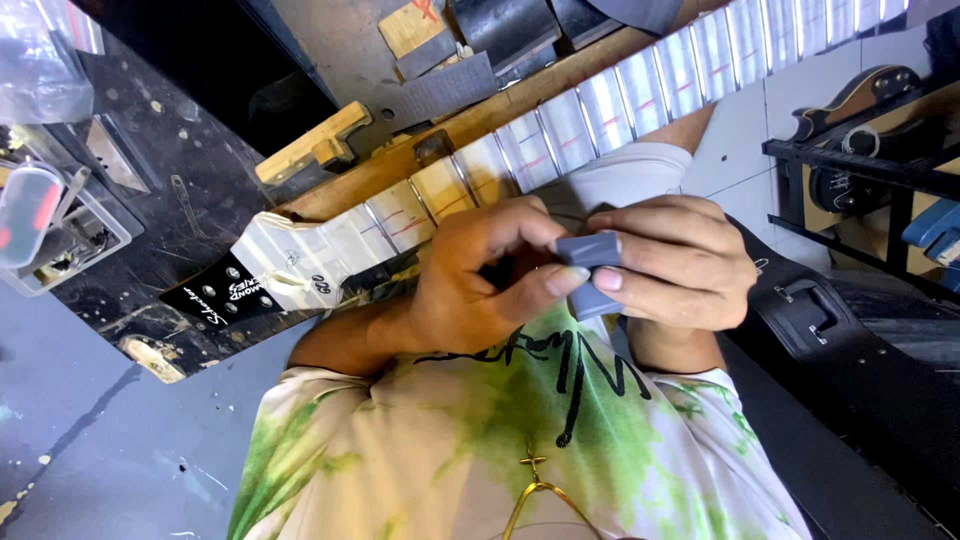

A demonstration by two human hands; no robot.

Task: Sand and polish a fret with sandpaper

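Both of my hands are close together in front of my chest and pinch a small grey-blue folded sheet (592, 250). My left hand (470, 285) grips its left edge with thumb and fingertips. My right hand (675, 265) holds its right side, fingers curled around it. Just beyond the hands lies a guitar neck (560, 130), running diagonally from lower left to upper right. Pale tape covers its fingerboard between the frets. Its headstock (255, 270), partly black and partly taped, rests at the left. My tie-dyed green and white shirt (500, 450) fills the bottom of the view.
A dark, worn workbench (180, 180) carries a wooden block (310, 145) and a clear plastic container (50, 225) at the left. A black guitar case (830, 330) lies at the right. A black rack (860, 160) with guitars stands at the upper right.
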